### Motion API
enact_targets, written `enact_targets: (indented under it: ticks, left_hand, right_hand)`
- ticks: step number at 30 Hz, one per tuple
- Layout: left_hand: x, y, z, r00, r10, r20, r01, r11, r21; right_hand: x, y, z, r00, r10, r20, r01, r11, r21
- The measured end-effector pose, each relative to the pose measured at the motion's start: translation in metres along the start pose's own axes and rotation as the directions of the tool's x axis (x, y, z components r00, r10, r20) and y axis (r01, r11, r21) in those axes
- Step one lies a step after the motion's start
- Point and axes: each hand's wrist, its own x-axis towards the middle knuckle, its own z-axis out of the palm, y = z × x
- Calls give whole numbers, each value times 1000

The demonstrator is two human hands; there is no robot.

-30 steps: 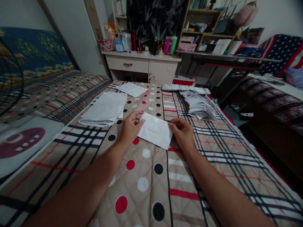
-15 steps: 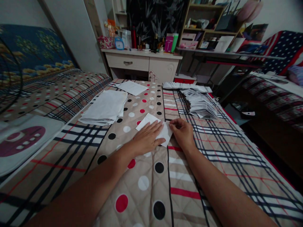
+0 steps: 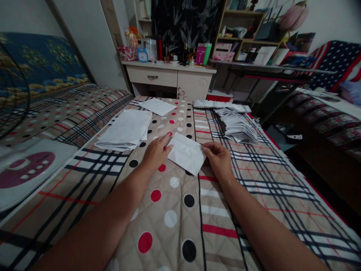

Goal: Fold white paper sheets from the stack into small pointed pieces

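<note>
A creased white sheet of folded paper (image 3: 186, 152) lies flat on the patterned bedspread in front of me. My right hand (image 3: 218, 154) pinches its right corner between thumb and fingertips. At the paper's left edge is my left hand (image 3: 156, 151), fingers stretched out and slightly apart, the thumb tip at the paper's edge. Up and to the left rests a stack of white paper (image 3: 126, 128), with a single flat white sheet (image 3: 158, 106) behind it. To the right, a fanned row of folded white papers (image 3: 237, 126) leans over on the bedspread.
A long white bundle (image 3: 221, 105) lies at the bed's far edge. A white item with a purple oval (image 3: 31, 165) sits at the left. Beyond the bed stands a white dresser (image 3: 166, 77) with bottles and a blue clock (image 3: 142, 54). The bed's right edge drops to a dark floor.
My left hand has slid left off the top of the folded paper to its left edge, uncovering it. My right hand stays at the right corner.
</note>
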Motion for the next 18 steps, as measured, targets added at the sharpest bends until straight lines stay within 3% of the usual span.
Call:
enact_targets:
  ticks: [2, 4, 7, 10, 12, 15, 18]
  left_hand:
    - [2, 4, -2, 993, -117, -33, 97, 925, -366]
    - [2, 11, -3, 972, -233, 16, 187, 735, -652]
    - [-1, 22, -2, 936, -315, 157, 314, 545, -777]
    - [-6, 34, 1, 905, -325, 274, 416, 540, -732]
    - [-11, 43, 1, 905, -274, 324, 425, 575, -699]
    - [-17, 56, 2, 928, -204, 313, 371, 597, -711]
    - [-21, 64, 7, 934, -238, 268, 357, 567, -742]
  right_hand:
    - [1, -2, 1, 997, -48, -67, 50, 998, 29]
    - [2, -3, 0, 988, -91, -123, 98, 994, 56]
    - [3, -5, 0, 979, -106, -177, 122, 989, 82]
    - [3, -6, 0, 975, -105, -197, 127, 987, 99]
    - [3, -7, 0, 974, -113, -195, 136, 985, 105]
    - [2, -10, 2, 974, -132, -186, 153, 983, 100]
    - [0, -12, 4, 974, -119, -195, 154, 973, 174]
